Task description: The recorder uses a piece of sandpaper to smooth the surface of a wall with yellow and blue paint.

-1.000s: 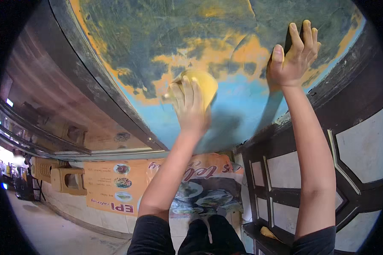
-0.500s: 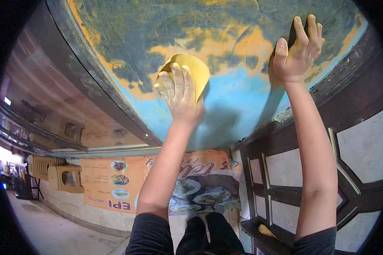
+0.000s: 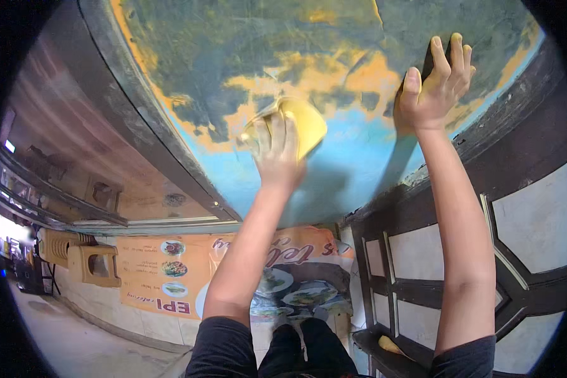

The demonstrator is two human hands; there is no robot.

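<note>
My left hand (image 3: 276, 157) presses a bent yellow sheet of sandpaper (image 3: 311, 126) flat against the painted wall panel (image 3: 359, 142). Its fingers lie over the sheet and are slightly blurred by motion. The sheet's right part curls out beyond the hand. On the panel, dark grey-green, orange and light blue paint show in worn patches. To the right, my right hand (image 3: 436, 94) rests on the dark and orange part of the panel. Its fingers are spread and it holds nothing.
A dark frame (image 3: 151, 135) edges the panel on the left. Dark wooden trim with pale insets (image 3: 416, 252) stands at the right, a yellowish object (image 3: 390, 344) on its ledge. A printed banner (image 3: 151, 271) lies below, and plastic stools (image 3: 94, 264) stand at the left.
My left hand and the sandpaper have shifted down and slightly right in view. My right hand stays against the panel, a little lower in view, as the view itself has shifted slightly.
</note>
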